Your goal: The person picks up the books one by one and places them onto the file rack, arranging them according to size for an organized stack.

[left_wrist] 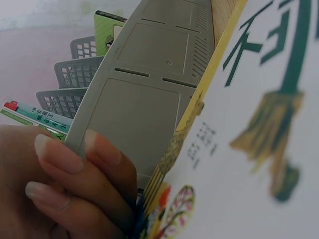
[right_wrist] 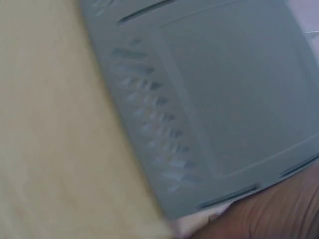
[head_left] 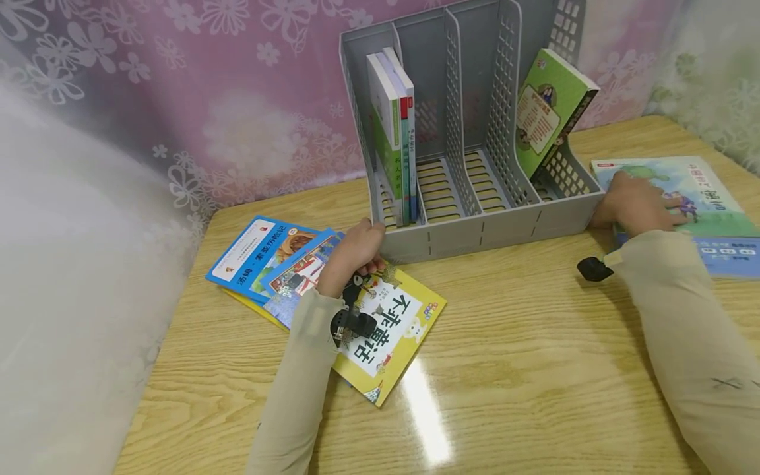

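Note:
A grey file rack (head_left: 451,241) with several compartments stands at the back of the table. At its left front corner is my left hand (head_left: 356,249), its curled fingers (left_wrist: 107,154) against the front wall in the left wrist view. Below that hand lies a yellow picture book (head_left: 410,310). My right hand (head_left: 641,204) is at the rack's right front corner, over a green picture book (head_left: 712,191). In the right wrist view only an edge of this hand (right_wrist: 269,214) shows beside the rack, so its grip is hidden.
Slim books (head_left: 394,132) stand upright in the leftmost compartment. A green book (head_left: 549,112) leans in the rightmost one. Blue books (head_left: 255,254) overlap the yellow one at the left. A light blue book (head_left: 730,254) lies under the green picture book. Behind hangs a floral curtain (head_left: 267,99).

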A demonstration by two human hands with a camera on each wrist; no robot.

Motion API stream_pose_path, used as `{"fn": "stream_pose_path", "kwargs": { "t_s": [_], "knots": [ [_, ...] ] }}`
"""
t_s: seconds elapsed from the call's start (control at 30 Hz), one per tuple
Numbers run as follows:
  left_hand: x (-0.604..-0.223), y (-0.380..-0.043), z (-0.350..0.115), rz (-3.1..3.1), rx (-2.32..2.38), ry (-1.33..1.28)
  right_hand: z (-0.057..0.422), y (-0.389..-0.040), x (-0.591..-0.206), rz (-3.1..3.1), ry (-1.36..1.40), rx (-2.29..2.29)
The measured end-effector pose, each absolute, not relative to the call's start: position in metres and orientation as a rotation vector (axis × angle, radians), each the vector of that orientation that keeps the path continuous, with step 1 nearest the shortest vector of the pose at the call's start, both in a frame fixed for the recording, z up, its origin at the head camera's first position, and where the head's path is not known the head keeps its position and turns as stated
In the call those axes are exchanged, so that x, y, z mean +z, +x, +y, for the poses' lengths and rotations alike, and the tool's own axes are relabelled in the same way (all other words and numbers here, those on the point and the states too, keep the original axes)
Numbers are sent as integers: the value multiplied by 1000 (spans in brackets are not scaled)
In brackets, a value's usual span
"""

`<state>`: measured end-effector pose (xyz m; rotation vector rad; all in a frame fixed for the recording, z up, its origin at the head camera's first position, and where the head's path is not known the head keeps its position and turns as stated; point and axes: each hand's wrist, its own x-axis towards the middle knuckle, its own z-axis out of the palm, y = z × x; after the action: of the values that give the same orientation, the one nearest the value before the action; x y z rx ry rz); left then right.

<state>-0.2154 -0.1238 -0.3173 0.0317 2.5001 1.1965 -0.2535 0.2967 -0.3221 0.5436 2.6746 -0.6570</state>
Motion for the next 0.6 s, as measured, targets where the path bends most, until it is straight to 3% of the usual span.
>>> {"fn": "stream_pose_path", "kwargs": {
  "t_s": [0.3,0.6],
  "knots": [
    [-318,-216,-124,2489,1206,26,313,-258,-341,3017,532,-386],
    [-317,-216,-122,2496,1199,10,321,-258,-354,3045,599,-626]
  ]
}}
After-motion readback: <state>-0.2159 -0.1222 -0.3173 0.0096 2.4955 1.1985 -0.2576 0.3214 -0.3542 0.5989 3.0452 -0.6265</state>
